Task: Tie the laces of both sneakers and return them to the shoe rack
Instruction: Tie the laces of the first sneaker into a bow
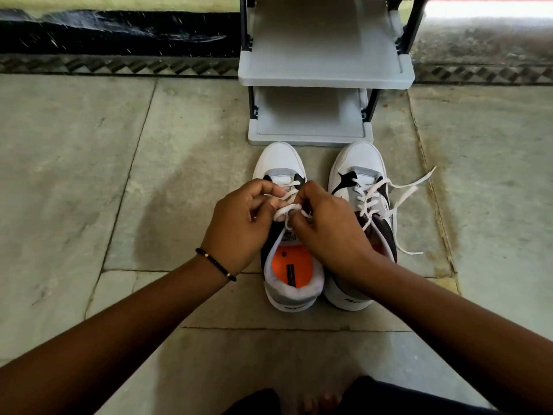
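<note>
Two white, grey and black sneakers stand side by side on the stone floor, toes toward the shoe rack [326, 77]. The left sneaker [279, 160] has an orange insole. Above its tongue my left hand [239, 223] and my right hand [326, 226] both pinch its white laces [287, 209], which cross in a loop between the fingers. The right sneaker [359, 163] lies partly under my right wrist. Its laces [404, 196] are loose and trail to the right over the floor.
The grey plastic rack has two slanted shelves with nothing on them and dark posts, right beyond the toes. A dark wall base with a patterned strip [119, 64] runs behind. My knees and toes [317, 402] show at the bottom edge.
</note>
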The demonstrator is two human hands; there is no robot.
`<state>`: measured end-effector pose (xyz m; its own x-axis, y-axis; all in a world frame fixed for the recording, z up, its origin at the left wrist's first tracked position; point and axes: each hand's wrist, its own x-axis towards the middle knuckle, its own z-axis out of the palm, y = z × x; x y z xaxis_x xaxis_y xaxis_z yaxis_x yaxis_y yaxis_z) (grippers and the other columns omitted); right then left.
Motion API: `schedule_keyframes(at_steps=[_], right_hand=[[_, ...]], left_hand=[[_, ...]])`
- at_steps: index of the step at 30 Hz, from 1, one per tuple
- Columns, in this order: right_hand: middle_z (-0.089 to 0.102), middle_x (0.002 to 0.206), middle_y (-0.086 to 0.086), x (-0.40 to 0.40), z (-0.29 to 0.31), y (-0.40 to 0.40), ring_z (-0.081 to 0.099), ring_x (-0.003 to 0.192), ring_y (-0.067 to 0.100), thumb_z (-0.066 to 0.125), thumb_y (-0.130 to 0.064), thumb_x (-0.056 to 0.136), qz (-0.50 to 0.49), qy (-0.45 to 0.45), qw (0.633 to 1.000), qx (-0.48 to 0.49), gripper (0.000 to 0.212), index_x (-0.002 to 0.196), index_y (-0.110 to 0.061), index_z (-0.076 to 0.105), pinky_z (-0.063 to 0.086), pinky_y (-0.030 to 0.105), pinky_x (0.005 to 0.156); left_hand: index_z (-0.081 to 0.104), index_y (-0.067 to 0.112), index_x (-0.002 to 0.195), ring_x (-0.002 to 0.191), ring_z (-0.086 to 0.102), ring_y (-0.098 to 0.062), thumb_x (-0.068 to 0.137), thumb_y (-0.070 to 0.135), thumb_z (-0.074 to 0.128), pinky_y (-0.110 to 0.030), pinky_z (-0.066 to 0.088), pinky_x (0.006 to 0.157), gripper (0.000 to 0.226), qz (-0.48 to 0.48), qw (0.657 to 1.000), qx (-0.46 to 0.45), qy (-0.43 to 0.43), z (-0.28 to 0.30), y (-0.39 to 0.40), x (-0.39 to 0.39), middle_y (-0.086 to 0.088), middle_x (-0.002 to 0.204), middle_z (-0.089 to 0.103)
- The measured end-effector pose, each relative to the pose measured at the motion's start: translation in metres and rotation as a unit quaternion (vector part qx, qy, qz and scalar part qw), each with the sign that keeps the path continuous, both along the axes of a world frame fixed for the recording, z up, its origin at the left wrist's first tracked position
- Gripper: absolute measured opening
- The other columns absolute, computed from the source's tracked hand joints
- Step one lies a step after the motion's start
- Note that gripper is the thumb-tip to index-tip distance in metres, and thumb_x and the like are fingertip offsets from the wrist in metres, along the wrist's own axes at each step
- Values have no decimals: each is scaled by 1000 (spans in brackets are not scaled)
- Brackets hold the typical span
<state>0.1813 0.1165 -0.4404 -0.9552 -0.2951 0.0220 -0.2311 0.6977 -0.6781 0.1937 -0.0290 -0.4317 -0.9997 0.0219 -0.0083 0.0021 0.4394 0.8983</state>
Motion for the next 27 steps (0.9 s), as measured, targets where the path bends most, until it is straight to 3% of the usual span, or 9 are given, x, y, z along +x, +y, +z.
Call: schedule_keyframes(at_steps=[2, 4, 6, 8, 11, 15, 18, 23, 27], right_hand=[[53, 75, 6, 4, -5, -3, 48, 68, 23, 49, -24, 89, -7, 31, 999, 15, 15, 94, -10, 45, 31, 31, 55], [53, 76, 6, 5, -7, -5, 47, 69, 23, 47, -25, 91, -12, 41, 999, 19, 16, 97, -11, 44, 29, 31, 56], [55, 76, 8, 4, -6, -6, 48, 68, 23, 45, -25, 92, -4, 44, 999, 21, 17, 101, -11, 43, 31, 31, 56], [57, 73, 9, 4, -4, -5, 52, 64, 27, 45, -23, 93, 8, 38, 999, 19, 16, 101, -9, 42, 35, 33, 54], [59, 71, 10, 5, 1, -4, 55, 61, 30, 45, -19, 93, 18, 14, 1000, -5, 14, 101, -8, 42, 43, 37, 54], [59, 70, 11, 5, 4, -3, 55, 61, 31, 46, -21, 92, 23, 29, 999, 23, 17, 102, -7, 43, 43, 37, 53], [49, 59, 2, 5, 4, -5, 51, 52, 29, 48, -22, 90, 30, 77, 995, 59, 17, 97, -6, 47, 33, 30, 48], [52, 51, 3, 5, 3, -1, 49, 41, 25, 50, -22, 86, 34, 113, 989, 85, 18, 93, -6, 50, 30, 24, 42], [52, 52, 3, 5, 3, 1, 50, 43, 26, 49, -24, 86, 52, 115, 988, 87, 20, 97, -7, 49, 29, 24, 42]], left_hand=[[61, 16, 99, 89, 66, -7, 90, 7, 50, -22, 55, 76, 17, 29, 998, 28, -47, -2, 3, -3, -3, 99, 71], [61, 13, 104, 85, 64, -6, 91, 5, 49, -13, 53, 66, 19, 18, 995, 51, -86, -2, 3, -8, -5, 100, 69], [61, 12, 111, 83, 63, -7, 90, 4, 50, -6, 49, 58, 25, -26, 992, 56, -108, -1, 0, -11, 1, 99, 67], [59, 15, 118, 83, 60, -1, 90, 1, 50, -4, 45, 59, 32, -92, 988, 43, -115, -2, -1, -12, 8, 99, 65], [59, 23, 114, 78, 62, -1, 91, 3, 47, -8, 47, 58, 32, -125, 977, 69, -161, -4, -2, -13, 7, 94, 65], [60, 13, 112, 75, 65, -7, 96, 10, 39, -22, 55, 63, 27, -127, 953, 128, -242, -1, -12, -21, -1, 87, 67], [64, 23, 93, 66, 65, -4, 93, 4, 44, -20, 52, 56, 28, -133, 967, 94, -198, -2, -14, -23, 10, 72, 71], [63, 13, 100, 69, 61, 6, 91, -2, 46, -8, 45, 62, 25, -154, 977, 34, -142, 2, -8, -23, 6, 83, 66], [64, 8, 97, 82, 54, -12, 90, 10, 51, -13, 36, 65, 16, -170, 970, -174, -26, 2, -6, -29, -6, 93, 67]])
